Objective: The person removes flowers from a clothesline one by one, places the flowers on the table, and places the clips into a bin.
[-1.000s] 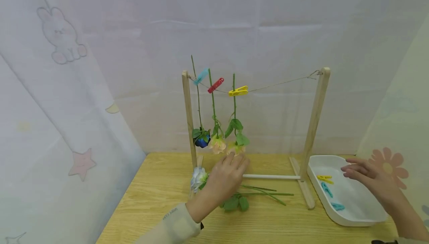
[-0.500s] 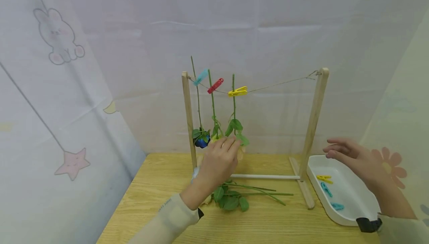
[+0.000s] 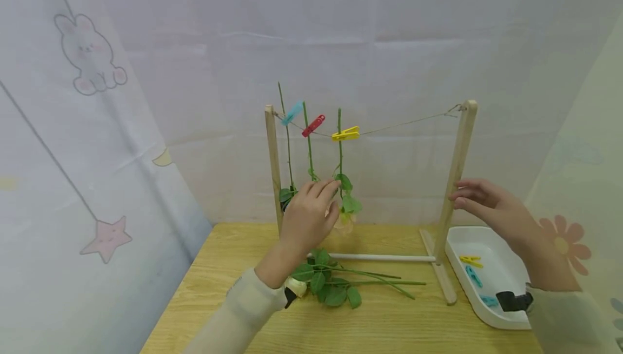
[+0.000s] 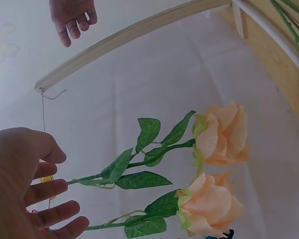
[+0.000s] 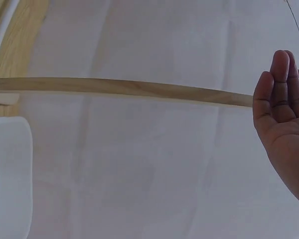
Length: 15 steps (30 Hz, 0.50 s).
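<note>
Peach roses (image 4: 222,137) hang head-down from the string (image 3: 403,125), toward the back edge of the worktop (image 3: 379,321). Any touch is best light, lest pegs (image 3: 346,134) slip: the left hand (image 3: 307,214), fingers spread, grips nothing beside the stems (image 3: 340,154); the right hand (image 3: 500,214) is relaxed near the post (image 3: 457,165).

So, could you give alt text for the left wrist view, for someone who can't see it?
Two peach roses appear sideways, their leafy green stems passing behind the spread fingers of the left hand. At the top, the right hand shows beside a wooden post, against a pale backdrop.
</note>
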Motion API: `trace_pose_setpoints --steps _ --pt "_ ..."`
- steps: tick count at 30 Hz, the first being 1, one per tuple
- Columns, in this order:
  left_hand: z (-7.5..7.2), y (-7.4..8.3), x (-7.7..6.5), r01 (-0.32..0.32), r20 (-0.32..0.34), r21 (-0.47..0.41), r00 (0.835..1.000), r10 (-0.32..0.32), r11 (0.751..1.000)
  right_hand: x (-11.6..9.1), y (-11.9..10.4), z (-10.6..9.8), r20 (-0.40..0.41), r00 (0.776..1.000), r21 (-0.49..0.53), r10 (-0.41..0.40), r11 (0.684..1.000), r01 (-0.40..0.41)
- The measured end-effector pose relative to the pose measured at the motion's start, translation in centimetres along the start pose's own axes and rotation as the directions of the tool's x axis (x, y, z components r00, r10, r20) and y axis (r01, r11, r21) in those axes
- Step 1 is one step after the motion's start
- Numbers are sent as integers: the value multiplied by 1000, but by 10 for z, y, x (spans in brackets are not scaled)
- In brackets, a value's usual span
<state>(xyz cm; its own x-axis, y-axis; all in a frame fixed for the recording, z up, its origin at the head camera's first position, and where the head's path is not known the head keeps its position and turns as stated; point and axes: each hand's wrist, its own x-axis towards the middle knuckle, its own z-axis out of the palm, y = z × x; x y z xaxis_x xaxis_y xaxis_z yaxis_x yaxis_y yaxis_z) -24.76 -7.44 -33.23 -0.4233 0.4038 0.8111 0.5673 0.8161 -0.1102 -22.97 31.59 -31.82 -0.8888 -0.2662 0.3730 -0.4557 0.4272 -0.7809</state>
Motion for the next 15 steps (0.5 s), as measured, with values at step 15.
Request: trace_pose_setpoints --steps 15 --pt "2 -15 45 351 202 -446 936 -290 823 46 -43 16 -9 998 42 -67 997 67"
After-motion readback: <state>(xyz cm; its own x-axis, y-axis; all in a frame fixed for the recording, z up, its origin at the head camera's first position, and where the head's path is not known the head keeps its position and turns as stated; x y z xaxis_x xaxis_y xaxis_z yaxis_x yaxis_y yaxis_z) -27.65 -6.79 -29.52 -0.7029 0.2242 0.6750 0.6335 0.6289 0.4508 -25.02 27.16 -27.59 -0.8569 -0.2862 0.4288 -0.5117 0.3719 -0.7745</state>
